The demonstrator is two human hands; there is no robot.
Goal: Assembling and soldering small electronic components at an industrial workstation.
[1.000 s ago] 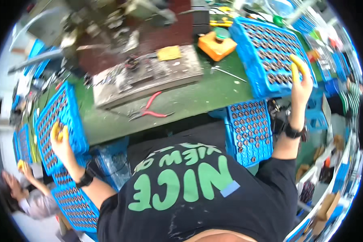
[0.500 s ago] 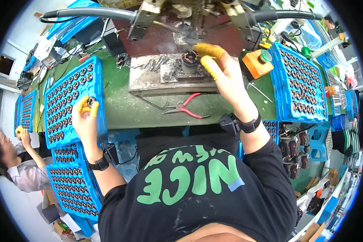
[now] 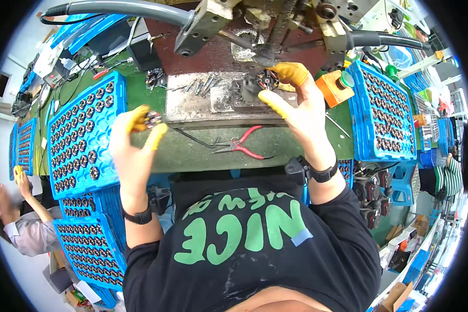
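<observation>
My left hand (image 3: pixel 132 138), in yellow finger covers, pinches a small round motor stator (image 3: pixel 152 119) between thumb and fingers. It hangs over the bench between the left blue tray (image 3: pixel 120 93) and the metal base plate (image 3: pixel 187 110). My right hand (image 3: pixel 299 96), also with yellow finger covers, grips another stator (image 3: pixel 268 79) with dark and coppery windings. That stator is tilted at the right side of the dark round fixture (image 3: pixel 251 86) on the plate. Whether it still touches the fixture I cannot tell. The left tray holds rows of similar stators.
Red-handled pliers (image 3: pixel 239 145) lie on the green bench before the plate. Metal machine arms (image 3: pixel 205 26) with grey hoses overhang the fixture. An orange box with a green button (image 3: pixel 335 87) stands right, beside another filled blue tray (image 3: pixel 382 114). A person (image 3: pixel 26 223) sits at far left.
My left hand has moved right, away from the left tray, carrying a stator. My right hand has closed on the stator at the fixture, which has shifted right and tilted.
</observation>
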